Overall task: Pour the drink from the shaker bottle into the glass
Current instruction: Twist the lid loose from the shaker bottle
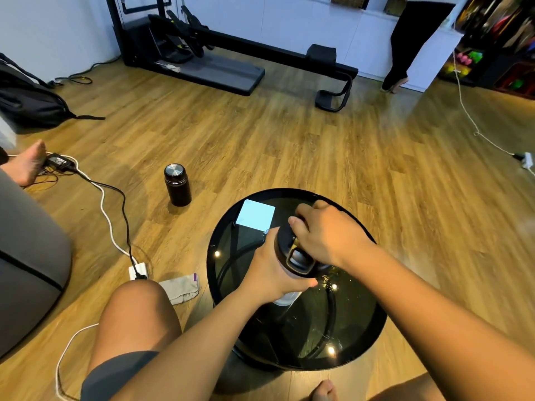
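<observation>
Opening the lid before pouring. My left hand (269,273) wraps fully round the translucent-bodied shaker bottle (285,298), just under its black flip-cap lid (298,257), over the round black glass surface (362,342). My right hand (327,233), just beyond the left, curls its fingers over the lid's far edge and grips it. I judge the step goes best with the left hand as a fixed anchor, the bottle upright, and only the right hand working. The glass is not visible to me.
</observation>
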Action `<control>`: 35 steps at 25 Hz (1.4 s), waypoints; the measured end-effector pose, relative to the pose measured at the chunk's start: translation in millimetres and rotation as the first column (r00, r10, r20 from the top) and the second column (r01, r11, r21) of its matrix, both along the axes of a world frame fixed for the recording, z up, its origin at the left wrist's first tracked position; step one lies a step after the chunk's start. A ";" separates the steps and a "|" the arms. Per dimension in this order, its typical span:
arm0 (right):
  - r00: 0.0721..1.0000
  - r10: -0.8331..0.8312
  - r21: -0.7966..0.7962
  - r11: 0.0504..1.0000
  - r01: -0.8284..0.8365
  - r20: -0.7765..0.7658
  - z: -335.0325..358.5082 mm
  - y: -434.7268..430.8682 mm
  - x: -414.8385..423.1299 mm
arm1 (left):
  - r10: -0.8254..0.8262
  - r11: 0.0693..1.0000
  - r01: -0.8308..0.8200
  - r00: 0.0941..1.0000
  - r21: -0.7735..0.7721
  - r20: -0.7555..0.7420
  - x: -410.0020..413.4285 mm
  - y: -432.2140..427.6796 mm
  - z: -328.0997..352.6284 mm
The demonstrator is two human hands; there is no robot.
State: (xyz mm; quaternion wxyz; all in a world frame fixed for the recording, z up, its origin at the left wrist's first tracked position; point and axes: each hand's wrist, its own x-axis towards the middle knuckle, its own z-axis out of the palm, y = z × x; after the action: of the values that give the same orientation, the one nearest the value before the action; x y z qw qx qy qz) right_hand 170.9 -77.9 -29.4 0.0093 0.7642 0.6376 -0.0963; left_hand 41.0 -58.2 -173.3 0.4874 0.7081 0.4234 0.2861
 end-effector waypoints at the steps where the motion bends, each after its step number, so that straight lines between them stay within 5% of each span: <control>1: 0.995 0.045 0.021 0.999 -0.043 -0.089 -0.5 -0.5 -4.6 | -0.010 1.000 0.010 1.000 -0.003 0.004 -0.9 -0.3 1.8; 5: 0.908 0.389 0.101 0.921 -0.377 -0.156 -0.9 -7.9 -31.6 | -0.097 0.995 0.097 0.995 0.018 -0.007 -0.8 -2.8 -0.1; 7: 0.846 0.444 0.166 0.896 -0.412 -0.296 6.6 -14.8 -37.3 | -0.097 0.990 0.100 0.995 0.095 -0.039 -0.2 -5.2 1.1; 9: 0.862 0.357 0.264 0.925 -0.273 -0.359 11.9 -10.2 -24.5 | -0.071 0.994 0.070 0.998 0.081 0.000 -0.1 -3.1 3.3; 11: 0.989 0.123 0.162 0.981 -0.108 -0.087 14.9 -3.0 -6.5 | -0.042 0.999 0.042 0.999 0.010 0.023 -0.4 -0.6 3.7; 13: 0.997 -0.019 -0.020 1.000 0.020 0.068 6.1 -0.9 -1.7 | -0.031 0.999 0.031 0.999 0.012 0.011 -0.5 0.0 2.6; 19: 0.915 0.384 0.015 0.923 -0.386 -0.119 -0.2 -8.4 -26.8 | -0.088 0.996 0.088 0.996 -0.028 -0.001 0.3 -3.5 1.7; 22: 0.897 0.286 0.115 0.958 -0.262 -0.336 10.9 -6.5 -17.9 | -0.071 0.997 0.071 0.997 0.013 0.011 1.9 -1.3 -0.7; 24: 0.981 0.121 0.133 0.986 -0.101 -0.152 12.9 -4.1 -6.6 | -0.031 0.999 0.031 1.000 -0.018 -0.006 1.1 0.0 -0.3; 26: 0.997 0.027 -0.014 1.000 -0.027 0.074 6.3 -7.0 -10.2 | -0.020 0.999 0.020 0.999 -0.029 -0.027 1.7 0.5 -1.7; 31: 0.956 0.293 0.070 0.954 -0.293 0.001 -1.6 -17.2 -20.4 | -0.067 0.996 0.066 0.998 -0.055 -0.020 2.0 -2.6 0.0; 35: 0.809 0.559 0.109 0.829 -0.549 -0.182 0.9 -22.2 -30.0 | -0.063 0.997 0.065 0.997 0.040 -0.040 -1.0 -7.2 3.0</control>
State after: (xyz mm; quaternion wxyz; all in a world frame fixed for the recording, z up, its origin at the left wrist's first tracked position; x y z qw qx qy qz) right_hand 140.9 -100.0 -28.4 -0.0488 0.5310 0.8323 -0.1515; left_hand 40.0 -65.4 -170.2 0.4732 0.7366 0.4039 0.2654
